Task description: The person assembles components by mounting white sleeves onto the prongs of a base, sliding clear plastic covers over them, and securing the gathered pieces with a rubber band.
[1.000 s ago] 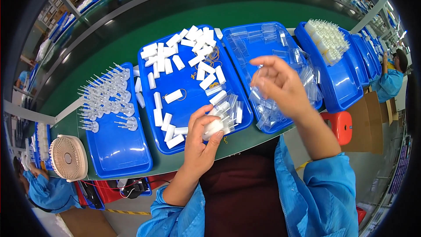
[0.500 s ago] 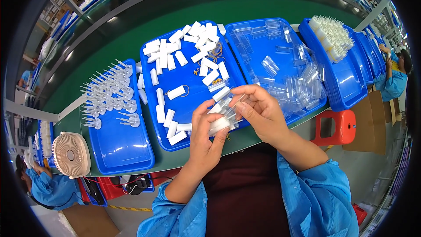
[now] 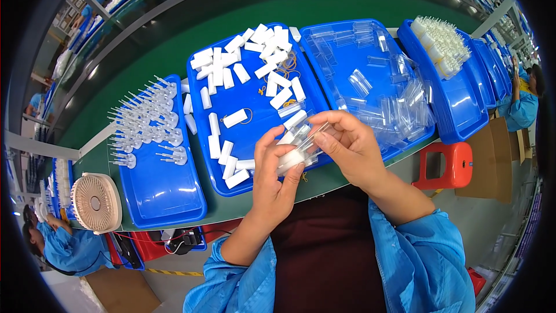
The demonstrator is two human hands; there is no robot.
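Head view, fingers (image 3: pixel 337 118) pinching clear sleeve (image 3: pixel 316 133)

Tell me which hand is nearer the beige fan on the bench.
Left. The left hand is to the right of the beige fan, across the blue trays; the right hand is farther right, on the left hand's far side from it.

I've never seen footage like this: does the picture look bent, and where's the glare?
Head view: the green worktable bows along its far edge and the corners go black; head view: white glare on the blue tray beside the beige fan, thin highlights on clear plastic pieces; head view: left hand and right hand fairly sharp.
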